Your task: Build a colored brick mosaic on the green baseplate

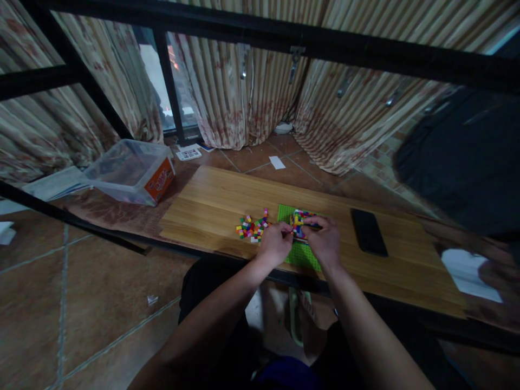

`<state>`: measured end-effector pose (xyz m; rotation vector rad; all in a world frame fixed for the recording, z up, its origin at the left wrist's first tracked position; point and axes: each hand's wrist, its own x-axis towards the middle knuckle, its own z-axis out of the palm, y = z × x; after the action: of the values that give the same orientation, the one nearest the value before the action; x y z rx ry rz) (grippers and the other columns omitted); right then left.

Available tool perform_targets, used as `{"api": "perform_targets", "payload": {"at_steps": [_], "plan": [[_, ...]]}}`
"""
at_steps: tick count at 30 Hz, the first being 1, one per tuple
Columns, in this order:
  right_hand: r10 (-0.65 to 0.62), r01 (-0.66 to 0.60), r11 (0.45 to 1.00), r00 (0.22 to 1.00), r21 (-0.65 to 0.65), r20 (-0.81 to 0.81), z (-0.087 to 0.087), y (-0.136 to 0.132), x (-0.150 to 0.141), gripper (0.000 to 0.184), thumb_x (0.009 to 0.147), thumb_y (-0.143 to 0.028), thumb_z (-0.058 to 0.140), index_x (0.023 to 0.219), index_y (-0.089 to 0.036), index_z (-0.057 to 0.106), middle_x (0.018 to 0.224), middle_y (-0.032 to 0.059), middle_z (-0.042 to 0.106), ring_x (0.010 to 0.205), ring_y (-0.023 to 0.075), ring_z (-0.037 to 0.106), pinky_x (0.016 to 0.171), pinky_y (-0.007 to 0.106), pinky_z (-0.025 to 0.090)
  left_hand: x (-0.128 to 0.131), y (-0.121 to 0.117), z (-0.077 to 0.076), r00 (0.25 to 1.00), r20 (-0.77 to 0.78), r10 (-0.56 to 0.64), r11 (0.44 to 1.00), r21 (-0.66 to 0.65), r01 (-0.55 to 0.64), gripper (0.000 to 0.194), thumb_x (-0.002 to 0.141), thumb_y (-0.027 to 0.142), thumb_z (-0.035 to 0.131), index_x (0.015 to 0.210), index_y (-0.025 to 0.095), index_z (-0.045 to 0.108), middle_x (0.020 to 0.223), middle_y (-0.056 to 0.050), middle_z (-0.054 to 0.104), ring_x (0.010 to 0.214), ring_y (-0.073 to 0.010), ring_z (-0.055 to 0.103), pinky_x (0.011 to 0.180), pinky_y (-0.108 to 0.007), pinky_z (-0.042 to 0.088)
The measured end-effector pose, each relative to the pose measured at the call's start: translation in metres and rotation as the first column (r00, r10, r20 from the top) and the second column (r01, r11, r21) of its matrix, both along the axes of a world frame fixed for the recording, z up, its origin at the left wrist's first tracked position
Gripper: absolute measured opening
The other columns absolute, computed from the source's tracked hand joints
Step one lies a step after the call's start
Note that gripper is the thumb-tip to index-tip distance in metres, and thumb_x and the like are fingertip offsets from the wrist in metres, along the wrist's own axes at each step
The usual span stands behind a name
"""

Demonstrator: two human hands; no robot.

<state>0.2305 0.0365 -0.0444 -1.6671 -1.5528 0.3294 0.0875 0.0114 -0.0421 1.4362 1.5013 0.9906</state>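
A green baseplate (303, 256) lies on the wooden board, carrying a multicoloured build of toy bricks (298, 219). My left hand (276, 242) is at the left side of the build, fingers pinched together near its edge; what they hold, if anything, is too small to make out. Over the right side of the build is my right hand (324, 238), its fingers closed against the bricks and partly covering them. Left of my left hand, a loose pile of small coloured bricks (251, 227) is scattered on the board.
A black phone (369, 232) lies on the wooden board (227, 189), right of the baseplate. Far left stands a clear plastic box (122, 168) with an orange label. White paper (471, 273) lies past the board's right end. A dark frame bar (260, 30) crosses above, before curtains (227, 92).
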Motion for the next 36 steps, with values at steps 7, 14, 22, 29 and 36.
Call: {"api": "perform_targets", "payload": {"at_steps": [7,14,22,29,36], "plan": [[0.012,-0.012,1.0,1.0,0.001,-0.008,-0.004,0.003,-0.003,0.016,0.069,-0.023,0.058,0.077,-0.021,0.072,0.09,0.0079,0.068,0.09,0.0242,0.061,0.09,0.043,0.045,0.0,0.001,-0.006,0.993,0.115,-0.011,0.999,0.031,0.007,0.02,0.078,0.004,0.059,0.09,0.017,0.07,0.093,-0.005,0.075,0.089,-0.0167,0.07,0.086,-0.028,0.054],[0.066,-0.068,0.996,0.997,0.058,0.04,0.006,-0.01,0.001,0.016,0.077,-0.029,0.059,0.081,-0.02,0.071,0.095,0.0099,0.069,0.097,0.0255,0.061,0.093,0.045,0.044,-0.001,0.006,-0.017,0.973,0.228,-0.017,0.999,0.035,0.009,0.029,0.076,0.001,0.059,0.099,0.015,0.069,0.092,-0.004,0.074,0.084,-0.0148,0.069,0.082,-0.027,0.055],[0.269,-0.269,0.962,0.963,0.038,0.024,0.017,-0.038,-0.012,0.028,0.09,-0.037,0.05,0.097,-0.02,0.07,0.099,0.0104,0.071,0.091,0.0243,0.066,0.079,0.039,0.052,0.002,-0.005,-0.005,0.984,0.148,-0.097,0.991,0.109,0.082,0.031,0.078,0.002,0.052,0.099,0.017,0.069,0.093,-0.004,0.074,0.086,-0.0154,0.068,0.084,-0.026,0.054],[0.384,-0.385,0.922,0.899,-0.033,0.21,0.029,0.002,-0.037,0.025,0.087,-0.029,0.049,0.092,-0.022,0.073,0.093,0.0077,0.074,0.086,0.0231,0.068,0.078,0.037,0.052,-0.007,-0.008,0.009,0.997,-0.065,-0.044,0.998,0.037,0.046,0.029,0.082,0.007,0.047,0.097,0.015,0.07,0.091,-0.01,0.074,0.084,-0.0221,0.068,0.079,-0.031,0.053],[0.723,-0.612,0.686,0.63,-0.392,0.283,0.015,0.062,-0.077,0.021,0.072,-0.014,0.064,0.085,-0.026,0.075,0.08,0.0006,0.075,0.072,0.0181,0.068,0.069,0.029,0.05,0.006,-0.021,-0.005,0.956,-0.188,-0.226,0.974,-0.036,0.224,0.025,0.075,0.003,0.051,0.089,0.013,0.07,0.092,-0.014,0.073,0.088,-0.0257,0.068,0.082,-0.033,0.053]]}}
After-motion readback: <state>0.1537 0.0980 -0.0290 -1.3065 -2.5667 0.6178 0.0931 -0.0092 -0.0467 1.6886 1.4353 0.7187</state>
